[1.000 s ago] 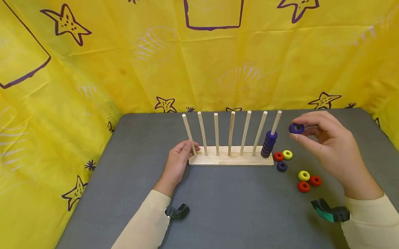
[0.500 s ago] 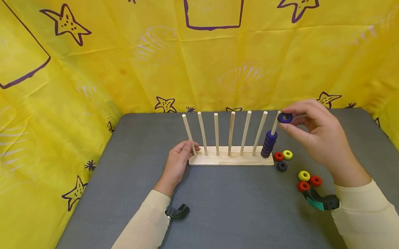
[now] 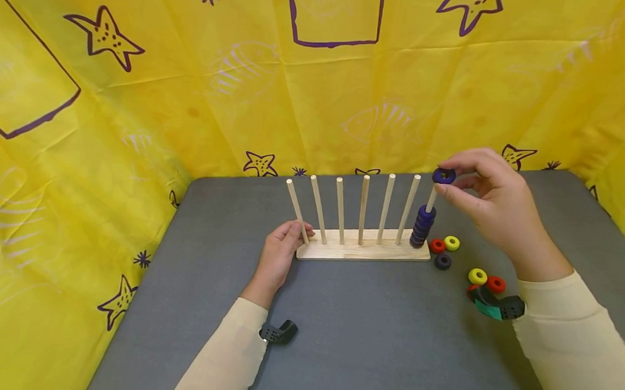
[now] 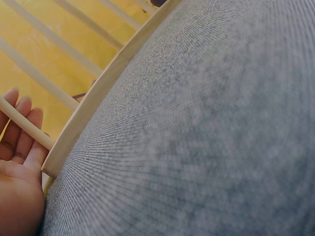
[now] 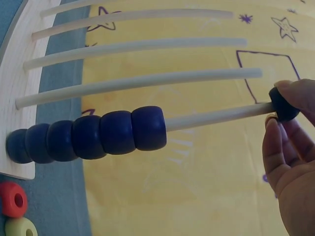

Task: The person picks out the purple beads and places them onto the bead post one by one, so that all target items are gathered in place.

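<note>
A wooden peg stand point(image 3: 362, 253) with several upright pegs stands on the grey table. On its rightmost peg, several dark blue rings point(image 3: 422, 227) are stacked from the base up. My right hand point(image 3: 497, 206) pinches another dark blue ring point(image 3: 444, 176) between thumb and fingers at the top of that peg. In the right wrist view, this ring point(image 5: 284, 104) meets the peg's tip; how far it is threaded is hidden. My left hand point(image 3: 279, 252) holds the stand's left end by the leftmost peg point(image 3: 297, 209), with fingers point(image 4: 22, 128) behind that peg in the left wrist view.
Right of the stand lie a red ring point(image 3: 437, 245), a yellow ring point(image 3: 451, 243) and a blue ring point(image 3: 443, 261). Nearer me are another yellow ring point(image 3: 477, 276) and red rings point(image 3: 496, 284), one partly hidden by the right wrist strap. A yellow patterned cloth point(image 3: 318, 100) hangs behind.
My right hand has carried the dark blue ring leftward and up, from beside the rightmost peg to its tip. The left hand and stand have stayed put.
</note>
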Tool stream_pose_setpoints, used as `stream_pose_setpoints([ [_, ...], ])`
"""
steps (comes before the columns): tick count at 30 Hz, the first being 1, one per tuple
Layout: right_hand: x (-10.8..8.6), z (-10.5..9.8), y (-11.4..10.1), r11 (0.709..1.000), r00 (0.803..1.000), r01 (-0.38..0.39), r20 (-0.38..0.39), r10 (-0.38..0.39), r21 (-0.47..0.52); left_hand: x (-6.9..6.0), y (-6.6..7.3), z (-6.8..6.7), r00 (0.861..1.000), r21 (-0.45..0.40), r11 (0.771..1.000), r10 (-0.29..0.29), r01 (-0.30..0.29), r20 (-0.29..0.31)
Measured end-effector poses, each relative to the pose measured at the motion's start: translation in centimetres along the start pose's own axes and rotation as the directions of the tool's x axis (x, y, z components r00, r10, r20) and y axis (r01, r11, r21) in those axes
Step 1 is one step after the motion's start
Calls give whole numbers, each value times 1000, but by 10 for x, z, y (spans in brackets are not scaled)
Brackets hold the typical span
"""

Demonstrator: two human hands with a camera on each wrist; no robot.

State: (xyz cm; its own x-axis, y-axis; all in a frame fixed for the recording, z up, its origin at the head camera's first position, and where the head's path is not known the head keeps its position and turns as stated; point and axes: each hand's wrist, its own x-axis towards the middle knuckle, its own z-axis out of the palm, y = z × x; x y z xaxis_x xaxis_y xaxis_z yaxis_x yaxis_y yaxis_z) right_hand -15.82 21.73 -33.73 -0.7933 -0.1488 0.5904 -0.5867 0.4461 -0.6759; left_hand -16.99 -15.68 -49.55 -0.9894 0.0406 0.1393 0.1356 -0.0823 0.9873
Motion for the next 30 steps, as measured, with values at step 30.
stream_pose_setpoints([
  [30, -3, 6, 16, 992, 994, -104, 32, 102, 66, 1, -2, -1, 1000, -14, 1000, 7, -7, 9],
])
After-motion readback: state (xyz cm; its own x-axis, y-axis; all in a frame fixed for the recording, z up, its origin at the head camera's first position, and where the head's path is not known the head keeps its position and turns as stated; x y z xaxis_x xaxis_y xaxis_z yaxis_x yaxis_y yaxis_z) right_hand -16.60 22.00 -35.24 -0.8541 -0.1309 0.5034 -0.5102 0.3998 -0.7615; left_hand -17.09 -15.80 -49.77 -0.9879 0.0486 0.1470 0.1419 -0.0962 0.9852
